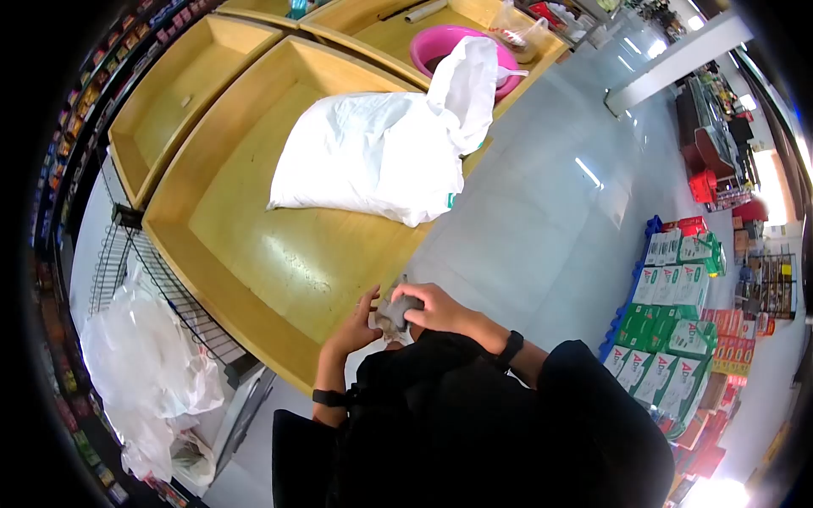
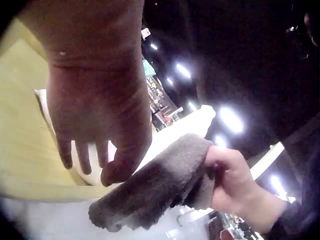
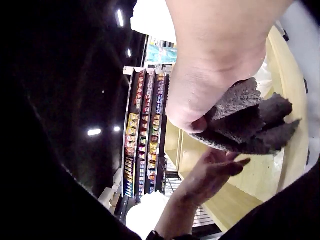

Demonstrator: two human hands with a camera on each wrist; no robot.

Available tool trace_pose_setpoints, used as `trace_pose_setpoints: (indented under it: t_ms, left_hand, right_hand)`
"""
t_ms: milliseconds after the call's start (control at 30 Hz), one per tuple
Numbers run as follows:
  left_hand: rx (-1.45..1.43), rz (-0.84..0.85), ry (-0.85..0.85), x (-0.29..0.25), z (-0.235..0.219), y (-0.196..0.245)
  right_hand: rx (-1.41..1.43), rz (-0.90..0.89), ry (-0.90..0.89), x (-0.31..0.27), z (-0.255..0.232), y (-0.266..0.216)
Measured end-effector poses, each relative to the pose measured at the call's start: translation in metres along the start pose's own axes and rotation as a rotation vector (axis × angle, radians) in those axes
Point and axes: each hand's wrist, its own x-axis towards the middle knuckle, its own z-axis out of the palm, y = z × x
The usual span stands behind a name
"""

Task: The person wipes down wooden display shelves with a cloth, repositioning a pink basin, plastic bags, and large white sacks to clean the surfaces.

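Note:
A grey cloth [image 1: 407, 310] is gripped by the right hand [image 1: 440, 310] near the wooden bin's front corner. In the left wrist view the cloth [image 2: 155, 182] hangs in folds from the right hand [image 2: 235, 177]. The left hand [image 1: 347, 332] is beside it with its fingers spread; in the left wrist view the left hand [image 2: 100, 110] has extended fingers and its thumb near the cloth. In the right wrist view the right hand [image 3: 215, 75] pinches the dark-looking cloth [image 3: 245, 120], and the left hand [image 3: 207, 175] lies beyond it, holding nothing visible.
A full white sack [image 1: 364, 157] lies in the yellow wooden bin [image 1: 199, 279]. Behind it is a pink basin [image 1: 430, 42]. A wire rack [image 1: 182, 296] and white plastic bags [image 1: 140, 364] stand at the left; stacked cartons [image 1: 660, 339] stand at the right across the grey floor [image 1: 542, 220].

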Motion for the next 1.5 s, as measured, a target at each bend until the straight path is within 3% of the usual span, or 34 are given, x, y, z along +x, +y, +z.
trace_pose_setpoints:
  t_ms: [33,67,133,233,300,367,433,500,533,567,667,733,767,833,900,967,1033,1100,1167,1200,1267,1300,1367,1400,1467,1500]
  left_hand:
    - [-0.007,0.065,0.041,0.005,0.0,0.001]
    - [0.004,0.066,0.032,0.011,0.0,0.009]
    - [0.204,0.374,0.09,0.019,0.002,0.028]
    - [0.178,0.224,0.052,0.02,0.006,0.03]
    - [0.121,0.21,0.074,0.019,0.007,0.015]
    - [0.37,0.086,0.181,0.014,0.004,0.001]
    - [0.333,0.063,0.222,0.003,0.0,0.0]
    - [0.218,-0.048,0.29,-0.01,0.001,-0.014]
    - [0.305,-0.079,0.284,-0.017,-0.001,-0.003]
    - [0.24,-0.202,0.237,-0.022,-0.001,0.005]
    - [0.131,-0.233,0.217,-0.026,0.011,-0.011]
    - [0.273,-0.011,0.208,-0.022,0.018,-0.011]
    - [0.26,-0.029,0.208,-0.021,0.022,-0.012]
    - [0.175,-0.056,0.154,-0.009,0.028,-0.007]
    - [0.112,-0.038,0.176,0.006,0.039,-0.006]
    - [0.004,-0.098,0.106,0.026,0.045,0.006]
    - [-0.02,-0.085,0.109,0.049,0.059,-0.01]
    - [-0.041,-0.062,0.117,0.071,0.069,-0.024]
    - [0.083,-0.087,0.351,0.089,0.082,-0.03]
    - [0.059,-0.101,0.356,0.094,0.087,-0.029]
    - [0.299,-0.123,0.697,0.105,0.09,-0.023]
    - [0.28,-0.139,0.717,0.112,0.091,-0.024]
    - [0.39,-0.091,0.845,0.119,0.098,-0.027]
    - [0.375,-0.112,0.856,0.12,0.099,-0.027]
    - [0.4,-0.081,0.826,0.119,0.099,-0.027]
    - [0.392,-0.089,0.83,0.117,0.102,-0.034]
  right_hand:
    - [-0.081,-0.104,0.01,0.001,0.002,0.0]
    - [-0.076,-0.046,-0.028,0.001,0.001,-0.005]
    - [-0.013,-0.053,0.023,0.0,0.0,-0.016]
    - [0.046,-0.056,0.042,0.001,-0.002,-0.017]
    - [0.043,0.058,-0.001,0.0,-0.011,-0.018]
    - [-0.004,0.022,0.07,-0.002,-0.013,0.0]
    - [-0.085,0.086,0.034,-0.006,-0.014,0.003]
    - [-0.248,0.035,0.074,-0.008,-0.014,0.021]
    - [-0.299,0.082,0.047,-0.008,-0.016,0.025]
    - [-0.35,0.132,0.015,-0.01,-0.017,0.031]
    - [-0.393,0.058,0.035,-0.013,-0.02,0.049]
    - [-0.462,-0.014,0.12,-0.014,-0.025,0.058]
    - [-0.491,-0.07,0.195,-0.014,-0.027,0.063]
    - [-0.523,-0.037,0.232,-0.011,-0.033,0.068]
    - [-0.618,0.275,0.316,-0.012,-0.039,0.069]
    - [-0.699,0.229,0.335,-0.009,-0.051,0.083]
    - [-0.372,0.512,0.289,-0.002,-0.063,0.096]
    - [-0.405,0.44,0.32,0.0,-0.066,0.12]
    - [-0.222,0.311,0.414,0.005,-0.069,0.139]
    - [-0.233,0.324,0.392,0.008,-0.071,0.145]
    - [0.077,0.435,0.401,0.022,-0.073,0.154]
    - [0.062,0.436,0.373,0.032,-0.071,0.158]
    - [-0.215,0.207,0.413,0.045,-0.065,0.167]
    - [-0.222,0.211,0.387,0.053,-0.063,0.168]
    - [-0.7,-0.124,0.317,0.065,-0.056,0.164]
    - [-0.703,-0.124,0.305,0.065,-0.05,0.164]
